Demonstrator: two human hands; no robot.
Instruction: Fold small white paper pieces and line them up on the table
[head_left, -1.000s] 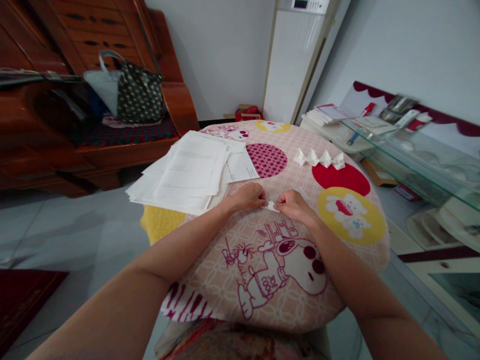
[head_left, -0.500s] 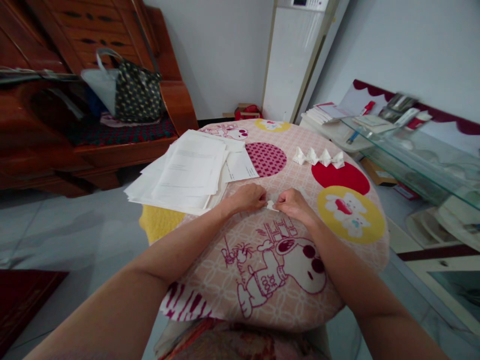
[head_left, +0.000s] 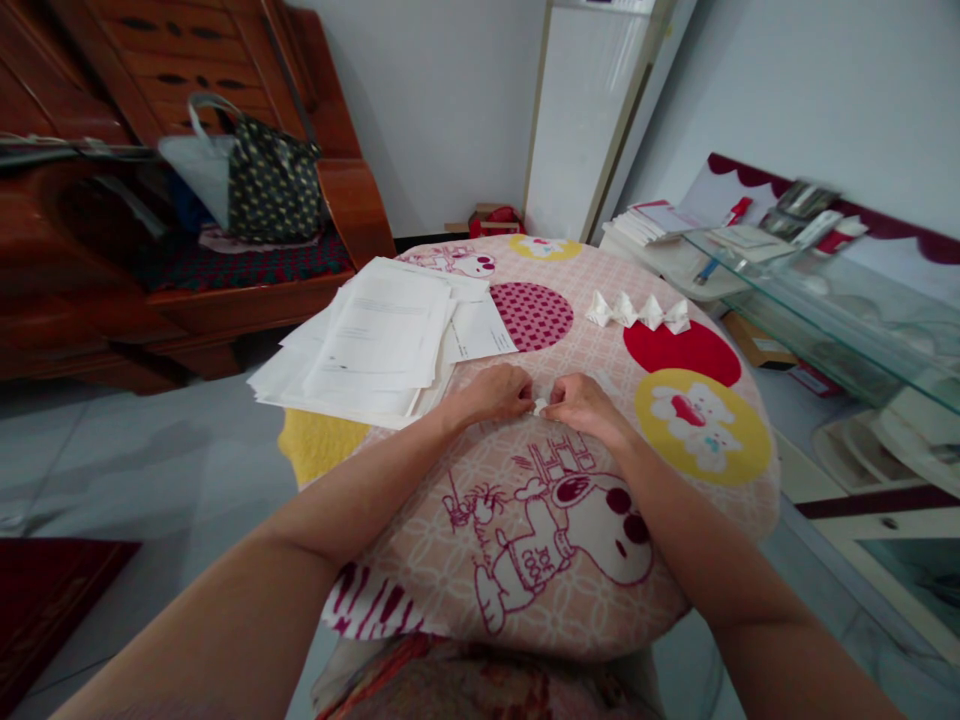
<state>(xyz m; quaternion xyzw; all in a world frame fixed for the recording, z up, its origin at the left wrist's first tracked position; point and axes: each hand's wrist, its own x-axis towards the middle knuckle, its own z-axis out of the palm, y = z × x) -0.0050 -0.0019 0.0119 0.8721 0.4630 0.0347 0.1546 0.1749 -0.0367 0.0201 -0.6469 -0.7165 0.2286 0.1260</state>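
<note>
A small piece of folded white paper (head_left: pixel 540 405) lies between my two hands, low over the round table's patterned cloth (head_left: pixel 450 560). My left hand (head_left: pixel 504 392) pinches its left side with curled fingers. From the other side, my right hand (head_left: pixel 576 402) grips it too, its fingers bent inward. My fingers cover most of the paper, so its shape is only partly visible. Beyond my right hand stand several folded white paper pieces (head_left: pixel 637 313) in a row. To the left of my hands is a stack of white sheets (head_left: pixel 375 340), some with printed lines.
A glass shelf (head_left: pixel 825 300) and a cabinet with papers, cups and a red marker border the table's right side. At the left is a wooden bench (head_left: pixel 360 220) with a dark patterned bag (head_left: pixel 274 185) on it. A tall white unit (head_left: pixel 585 120) stands behind.
My right hand has shifted slightly left, closer to my left hand, and less of the white paper shows between them. The stack and the row of folded pieces stay put.
</note>
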